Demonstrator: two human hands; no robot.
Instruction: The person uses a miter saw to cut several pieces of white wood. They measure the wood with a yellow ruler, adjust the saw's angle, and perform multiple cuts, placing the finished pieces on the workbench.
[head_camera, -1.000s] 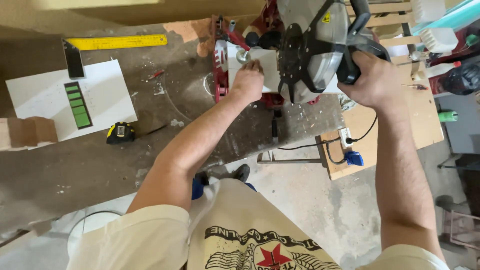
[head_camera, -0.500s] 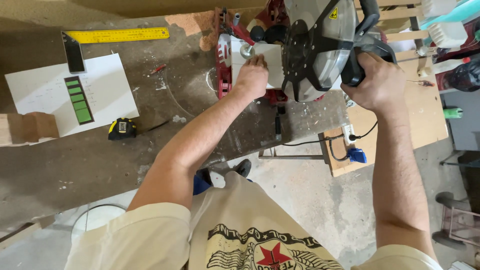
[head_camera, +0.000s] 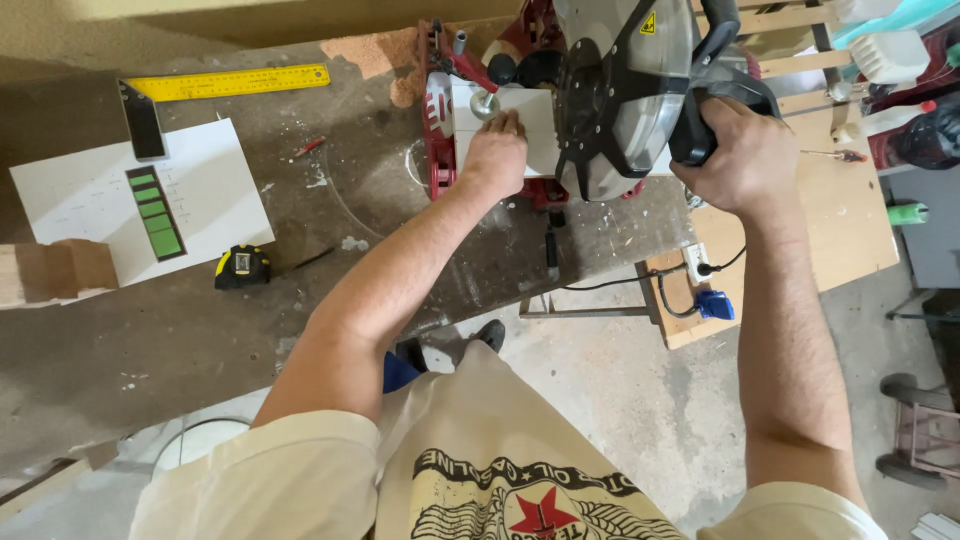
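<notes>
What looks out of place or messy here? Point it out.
Orange sawdust lies piled on the workbench left of the saw. The left hand presses the white board right beside the blade guard, while the right hand grips the handle.

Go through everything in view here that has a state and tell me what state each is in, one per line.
left hand: flat, pressing on the white board
right hand: closed around the saw handle
white board: lying on the saw base, under the blade guard
miter saw: head over the board
tape measure: retracted, lying on the bench
plug: in the power strip
</notes>
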